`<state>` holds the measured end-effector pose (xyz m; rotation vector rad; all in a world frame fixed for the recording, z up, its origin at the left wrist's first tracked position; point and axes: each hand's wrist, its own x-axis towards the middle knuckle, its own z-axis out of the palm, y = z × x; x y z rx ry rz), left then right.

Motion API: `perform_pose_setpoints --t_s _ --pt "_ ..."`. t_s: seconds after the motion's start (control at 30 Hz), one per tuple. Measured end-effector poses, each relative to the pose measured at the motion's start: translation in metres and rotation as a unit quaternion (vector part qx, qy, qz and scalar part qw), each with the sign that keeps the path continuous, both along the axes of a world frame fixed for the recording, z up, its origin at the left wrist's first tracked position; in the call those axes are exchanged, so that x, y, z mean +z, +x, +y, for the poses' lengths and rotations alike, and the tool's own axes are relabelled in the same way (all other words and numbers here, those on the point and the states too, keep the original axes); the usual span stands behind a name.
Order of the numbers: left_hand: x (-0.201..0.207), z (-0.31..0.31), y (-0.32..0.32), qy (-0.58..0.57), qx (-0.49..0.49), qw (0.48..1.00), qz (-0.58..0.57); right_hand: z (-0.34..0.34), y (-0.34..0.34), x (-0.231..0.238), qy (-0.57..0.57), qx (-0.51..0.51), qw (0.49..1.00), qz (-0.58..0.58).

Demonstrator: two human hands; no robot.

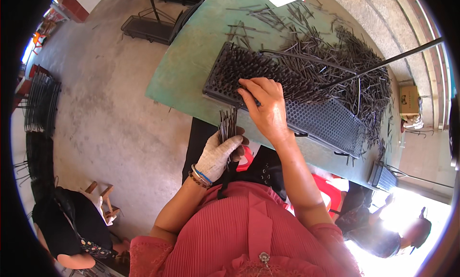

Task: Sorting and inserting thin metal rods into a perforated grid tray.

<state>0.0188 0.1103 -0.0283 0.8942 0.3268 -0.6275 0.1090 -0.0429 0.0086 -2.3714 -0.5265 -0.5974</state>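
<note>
Head view, looking down over a green table (191, 61). The left hand (218, 154), in a pale glove with bracelets at the wrist, is closed around a bundle of thin dark rods (228, 124); the bundle's lower part is hidden inside the fist, and its free ends point up and away from the body, long axis roughly upright in the picture, at the table's near edge. The bare right hand (266, 106) rests on a black perforated tray (330, 121), fingers drawn together at its rod-filled left part; whether the fingertips pinch a rod cannot be made out. The tray's long axis runs from upper left to lower right; its left part is packed with standing rods, its right part shows open holes. A loose heap of rods (354, 61) lies beyond the tray, reaching toward the table's far edge. A long dark bar (388, 61) crosses above the heap. Bare tabletop lies left of the tray; concrete floor (105, 114) spreads further left.
</note>
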Motion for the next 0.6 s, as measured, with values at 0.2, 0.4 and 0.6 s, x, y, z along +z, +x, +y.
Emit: perform_pose_setpoints --t_s 0.2,0.4,0.6 --pt "0.010 -0.001 0.001 -0.023 0.006 1.000 0.015 0.005 0.005 0.008 -0.090 -0.009 0.995 -0.045" --pt "0.005 0.002 0.001 -0.024 -0.008 1.000 -0.013 0.004 -0.001 0.010 -0.047 -0.015 0.997 -0.053" --pt "0.015 0.002 0.004 -0.046 -0.055 0.996 -0.048 -0.012 -0.038 0.024 0.147 0.010 0.961 0.233"
